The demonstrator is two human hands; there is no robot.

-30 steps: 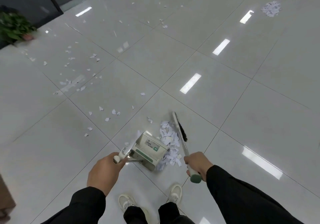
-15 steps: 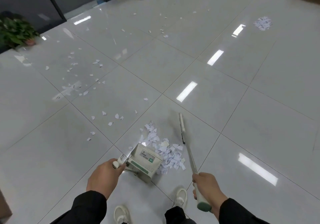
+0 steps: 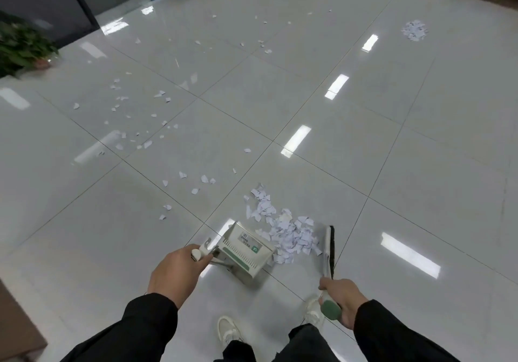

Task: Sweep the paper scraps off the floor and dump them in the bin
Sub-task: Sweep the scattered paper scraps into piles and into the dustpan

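Both hands are occupied. Left hand [image 3: 175, 273] is wrapped round the top of the handle of the white plastic upright dustpan with green trim [image 3: 246, 252], which sits on the glossy pale tiled floor [image 3: 392, 165] with its mouth turned towards the heap. Right hand [image 3: 340, 297] is closed round the green-capped grip of the slim white broom with dark bristles [image 3: 328, 252], whose head lies on the far side of the heap from the pan.

The gathered heap of white torn paper scraps [image 3: 288, 235] lies between pan and broom, touching the pan's mouth at its near edge. Whether any scraps already sit inside the pan cannot be told, since its back wall blocks the view.

Risks noted:
- The heap is wider than the pan's mouth appears to be. A single hard stroke would likely push scraps past both sides.
- The tail of the heap reaching away from the person sits beyond the broom head and could be missed.
- The pan is light and the tiles are slick. If the left hand does not brace it, the pan could slide back and scraps slip under its lip.
- Light scraps may flutter on a fast stroke.

Outstanding: loose scattered scraps [image 3: 196, 179] across the tiles to the left, and a second small pile [image 3: 414, 30] well apart at the far right. No bin can be identified with confidence.
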